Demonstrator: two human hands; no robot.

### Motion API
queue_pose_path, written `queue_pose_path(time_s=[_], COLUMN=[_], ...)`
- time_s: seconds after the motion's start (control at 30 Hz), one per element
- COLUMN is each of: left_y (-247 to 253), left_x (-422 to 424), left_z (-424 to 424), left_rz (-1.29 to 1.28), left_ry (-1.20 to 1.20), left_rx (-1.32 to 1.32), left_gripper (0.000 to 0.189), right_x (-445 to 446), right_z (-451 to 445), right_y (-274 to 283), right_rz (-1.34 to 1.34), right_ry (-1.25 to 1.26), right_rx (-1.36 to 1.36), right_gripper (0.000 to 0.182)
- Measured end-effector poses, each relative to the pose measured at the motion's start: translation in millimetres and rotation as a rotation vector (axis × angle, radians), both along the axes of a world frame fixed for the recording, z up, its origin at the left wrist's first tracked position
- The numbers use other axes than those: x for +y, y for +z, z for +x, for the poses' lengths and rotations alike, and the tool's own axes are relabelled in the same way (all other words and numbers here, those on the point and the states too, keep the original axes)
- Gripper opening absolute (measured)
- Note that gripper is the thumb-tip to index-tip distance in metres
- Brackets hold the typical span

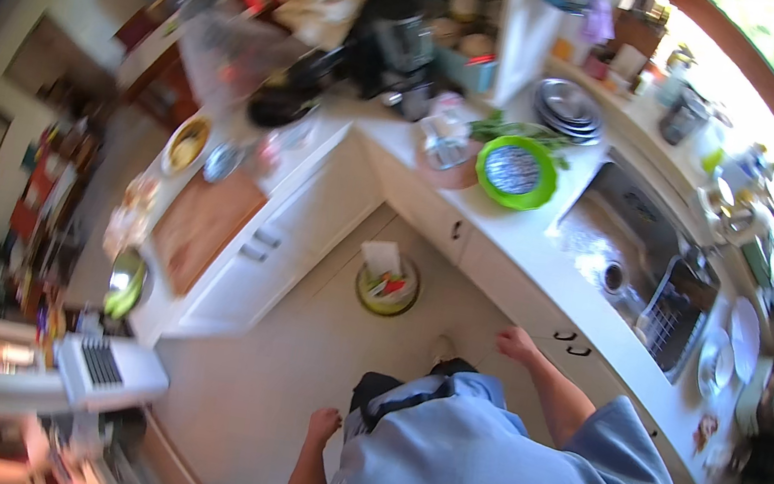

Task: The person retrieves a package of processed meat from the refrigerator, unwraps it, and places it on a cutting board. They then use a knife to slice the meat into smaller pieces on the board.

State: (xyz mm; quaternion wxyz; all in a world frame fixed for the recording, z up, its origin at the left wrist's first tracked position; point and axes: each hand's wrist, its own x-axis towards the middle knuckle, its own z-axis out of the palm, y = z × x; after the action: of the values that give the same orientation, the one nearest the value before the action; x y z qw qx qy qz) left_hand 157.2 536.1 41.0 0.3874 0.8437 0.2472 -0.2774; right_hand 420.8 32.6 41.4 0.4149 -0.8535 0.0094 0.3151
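Note:
My left hand [325,424] hangs low over the pale floor [242,386], its fingers curled together with nothing visible in them. Held out beside the white base cabinets [511,296], my right hand [517,345] also has curled fingers and seems to hold nothing; blur hides finger detail. It is close to dark cabinet handles [572,343] but looks apart from them. On the floor ahead stands a round waste bin [385,302] with colourful scraps and a white piece inside. Above the cabinets, a green basin [521,201] holds a shiny, patterned content on the countertop.
A steel sink [597,233] with a wire rack [664,316] is at the right. Stacked metal bowls [567,111] and leafy greens [500,129] are behind the basin. On the left counter lie a wooden cutting board [207,229] and a bowl [186,145].

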Motion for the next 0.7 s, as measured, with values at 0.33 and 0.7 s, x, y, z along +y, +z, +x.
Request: queue_pose_path(time_s=[0.33, 0.7], left_y=[-14.2, -50.1], left_x=[27.4, 67.0], left_z=[161.8, 271.0], left_rz=[-0.358, -0.382], left_ry=[0.25, 0.085], left_rx=[0.064, 0.244], left_gripper=[0.024, 0.008], right_x=[27.0, -108.5], right_z=[96.1, 252.6], right_y=[67.8, 257.6], right_rz=[0.21, 0.301], right_ry=[-0.125, -0.495], right_rx=[-0.022, -0.279], right_gripper=[0.026, 0.021])
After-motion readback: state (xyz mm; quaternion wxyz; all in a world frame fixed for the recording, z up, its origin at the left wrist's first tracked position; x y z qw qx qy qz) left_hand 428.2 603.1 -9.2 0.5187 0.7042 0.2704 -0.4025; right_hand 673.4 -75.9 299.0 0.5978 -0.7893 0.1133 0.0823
